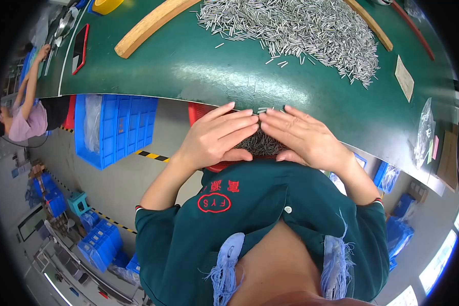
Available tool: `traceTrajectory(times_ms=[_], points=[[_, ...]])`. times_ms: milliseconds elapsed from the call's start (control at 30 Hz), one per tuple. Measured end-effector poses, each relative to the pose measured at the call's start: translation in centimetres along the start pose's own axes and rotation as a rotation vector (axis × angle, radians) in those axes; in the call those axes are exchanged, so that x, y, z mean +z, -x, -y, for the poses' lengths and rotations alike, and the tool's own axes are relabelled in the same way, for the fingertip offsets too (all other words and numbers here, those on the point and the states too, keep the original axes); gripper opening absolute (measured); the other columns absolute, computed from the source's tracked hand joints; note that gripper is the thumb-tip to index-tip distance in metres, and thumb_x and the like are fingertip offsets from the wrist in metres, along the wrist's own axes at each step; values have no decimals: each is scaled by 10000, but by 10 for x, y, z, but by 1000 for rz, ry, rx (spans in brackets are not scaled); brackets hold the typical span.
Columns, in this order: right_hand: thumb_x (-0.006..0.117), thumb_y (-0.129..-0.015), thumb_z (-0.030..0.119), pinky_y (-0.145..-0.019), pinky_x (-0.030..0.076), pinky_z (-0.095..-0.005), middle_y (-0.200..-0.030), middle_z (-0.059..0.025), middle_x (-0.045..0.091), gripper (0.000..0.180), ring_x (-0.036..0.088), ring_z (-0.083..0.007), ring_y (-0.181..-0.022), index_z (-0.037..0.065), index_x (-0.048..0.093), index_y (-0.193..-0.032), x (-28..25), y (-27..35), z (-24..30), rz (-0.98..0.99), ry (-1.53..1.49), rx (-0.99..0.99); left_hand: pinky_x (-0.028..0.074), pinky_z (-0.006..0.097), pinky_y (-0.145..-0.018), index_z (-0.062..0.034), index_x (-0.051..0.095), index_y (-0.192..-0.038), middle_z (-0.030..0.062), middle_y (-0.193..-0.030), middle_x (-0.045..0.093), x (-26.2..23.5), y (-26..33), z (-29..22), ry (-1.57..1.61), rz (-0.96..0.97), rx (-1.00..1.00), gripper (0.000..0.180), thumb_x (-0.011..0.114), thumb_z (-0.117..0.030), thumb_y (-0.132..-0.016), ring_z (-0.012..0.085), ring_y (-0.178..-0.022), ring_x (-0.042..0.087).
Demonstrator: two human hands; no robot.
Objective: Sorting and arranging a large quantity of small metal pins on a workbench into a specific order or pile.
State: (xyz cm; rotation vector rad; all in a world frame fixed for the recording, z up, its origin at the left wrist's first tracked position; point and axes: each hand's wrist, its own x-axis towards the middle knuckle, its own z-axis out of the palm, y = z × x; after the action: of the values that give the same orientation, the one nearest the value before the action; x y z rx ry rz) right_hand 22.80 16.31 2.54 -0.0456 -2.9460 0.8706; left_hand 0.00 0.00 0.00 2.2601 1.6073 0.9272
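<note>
Now cupping both hands, left hand (217,137) and right hand (303,136), fingers flat, over pins (262,144) in red tub (201,111); slick, loose, scooping underneath.

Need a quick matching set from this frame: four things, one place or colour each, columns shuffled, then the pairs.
Things:
1. big pile of metal pins
2. wooden strip
3. blue crates
4. both hands

Places or colours:
A. on the floor, under the table's left part
B. cupped together over a red container of pins at the table edge
C. spread on the green table, far side
D. pale wood, lying at a slant on the tabletop, upper left

Pairs: 1-C, 2-D, 3-A, 4-B
</note>
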Motion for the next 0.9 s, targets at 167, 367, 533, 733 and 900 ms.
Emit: traceTrajectory(times_ms=[167,367,533,733,900], points=[[628,-923,362,-1147,362,-488,-1431,-148,537,587,481,-305,-1363,37,519,-1400,-14,4,-13,-136,-116,-48,380,505,-1107,-32,627,-1287,108,-1363,599,-1,-21,9,-214,-120,-154,645,723,-456,-812,258,-1300,545],[561,-808,663,-1210,231,-466,-1568,-165,344,961,305,-298,-1471,45,352,-1514,-14,-16,-40,-219,271,246,201,542,-1188,-54,337,-1520,160,-1590,306,19,-67,22,-321,37,-285,880,644,-542,-856,309,-1479,283],[465,-815,743,-1221,190,-467,-1584,-156,321,1017,264,-280,-1490,24,326,-1522,-9,-32,-50,-236,430,268,212,547,-1183,-61,367,-1509,153,-1567,350,34,-101,40,-306,-33,-177,756,626,-454,-917,317,-1457,322],[454,-770,769,-1220,182,-480,-1578,-141,338,1069,272,-282,-1487,30,314,-1530,-4,-18,-30,-135,353,176,207,558,-1184,-67,386,-1506,113,-1570,365,18,-73,21,-284,124,-180,838,618,-549,-861,307,-1456,334],[549,-716,723,-1209,219,-483,-1558,-123,378,1079,314,-271,-1468,31,343,-1516,6,-10,-5,-97,284,137,207,579,-1177,-69,384,-1509,109,-1574,361,13,-42,-6,-279,145,-222,941,633,-599,-772,298,-1459,334]])
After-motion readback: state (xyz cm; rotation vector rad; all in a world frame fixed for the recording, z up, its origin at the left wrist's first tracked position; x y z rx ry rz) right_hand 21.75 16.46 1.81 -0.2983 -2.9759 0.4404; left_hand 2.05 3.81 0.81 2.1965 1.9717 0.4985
